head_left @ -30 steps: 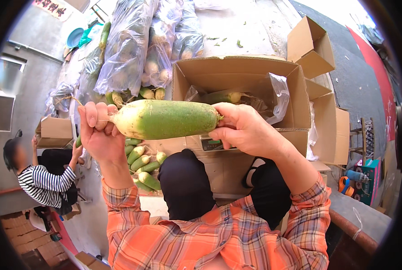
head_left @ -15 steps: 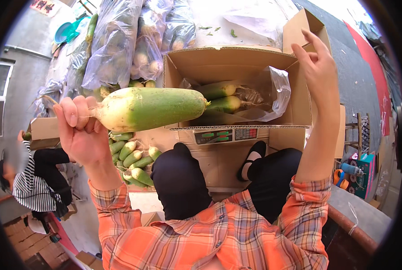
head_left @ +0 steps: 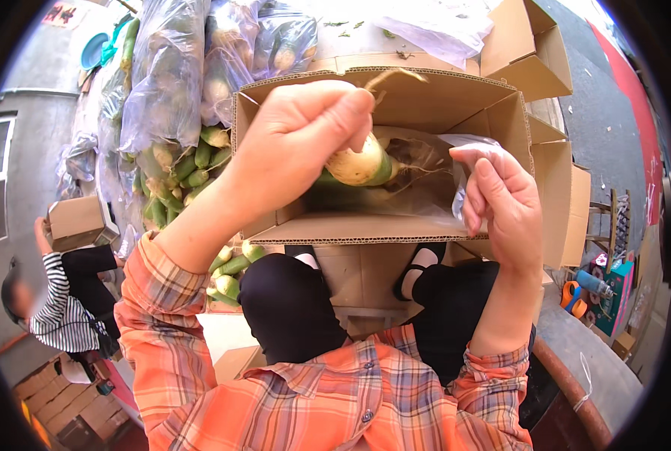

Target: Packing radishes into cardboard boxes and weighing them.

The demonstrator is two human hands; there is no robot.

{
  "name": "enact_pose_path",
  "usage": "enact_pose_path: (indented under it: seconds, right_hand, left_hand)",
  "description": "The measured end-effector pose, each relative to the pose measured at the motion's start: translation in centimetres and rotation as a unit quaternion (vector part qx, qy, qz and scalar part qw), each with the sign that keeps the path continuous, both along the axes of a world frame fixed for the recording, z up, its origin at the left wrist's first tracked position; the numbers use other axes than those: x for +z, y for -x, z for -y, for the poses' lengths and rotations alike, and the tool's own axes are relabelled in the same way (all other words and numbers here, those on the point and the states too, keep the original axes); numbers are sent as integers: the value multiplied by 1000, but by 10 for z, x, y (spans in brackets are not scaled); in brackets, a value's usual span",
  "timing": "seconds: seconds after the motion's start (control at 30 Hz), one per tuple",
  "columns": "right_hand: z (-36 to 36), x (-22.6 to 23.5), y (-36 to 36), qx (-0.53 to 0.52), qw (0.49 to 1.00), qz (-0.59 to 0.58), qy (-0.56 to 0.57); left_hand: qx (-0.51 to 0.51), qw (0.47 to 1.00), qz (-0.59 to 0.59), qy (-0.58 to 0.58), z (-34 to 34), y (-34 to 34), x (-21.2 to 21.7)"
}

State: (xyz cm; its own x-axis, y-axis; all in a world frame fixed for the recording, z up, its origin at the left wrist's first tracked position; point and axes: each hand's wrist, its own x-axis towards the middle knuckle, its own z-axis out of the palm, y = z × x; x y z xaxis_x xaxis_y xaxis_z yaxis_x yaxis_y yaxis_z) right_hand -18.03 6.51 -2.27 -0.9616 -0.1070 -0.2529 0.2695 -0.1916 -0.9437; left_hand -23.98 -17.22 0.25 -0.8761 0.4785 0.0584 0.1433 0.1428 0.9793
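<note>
My left hand (head_left: 298, 143) is closed round the root end of a green radish (head_left: 362, 161) over the open cardboard box (head_left: 395, 230). The thin root sticks out above my fingers, and the radish's pale end shows below them; its green body points down into the box. Inside, a clear plastic bag (head_left: 444, 204) lines the box, and other radishes lie in it, mostly hidden. At the box's right end my right hand (head_left: 504, 207) has its fingers curled on the edge of that bag.
Several loose radishes (head_left: 193, 177) lie piled left of the box, behind them bagged radishes (head_left: 166, 83). Another open carton (head_left: 527, 56) stands at the far right. A person in a striped top (head_left: 57, 312) holds a carton (head_left: 82, 223) at left. Orange-handled scissors (head_left: 574, 298) lie right.
My left hand has carried the radish rightward from beside the box to over its inside, tipping it down. My right hand has come down from above the box's corner onto the bag's edge.
</note>
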Motion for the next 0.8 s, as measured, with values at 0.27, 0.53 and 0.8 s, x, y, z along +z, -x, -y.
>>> enact_pose_path:
  seconds: [0.27,0.53,0.8]
  right_hand:
    - [2,4,-5,35,999,36,21]
    - [-8,1,-3,51,997,30,53]
    - [0,3,-2,65,997,17,42]
  left_hand:
    - [-63,978,49,190,-49,22,-40]
    - [-57,956,41,284,-54,20,-60]
    - [-63,942,173,280,-53,27,-77]
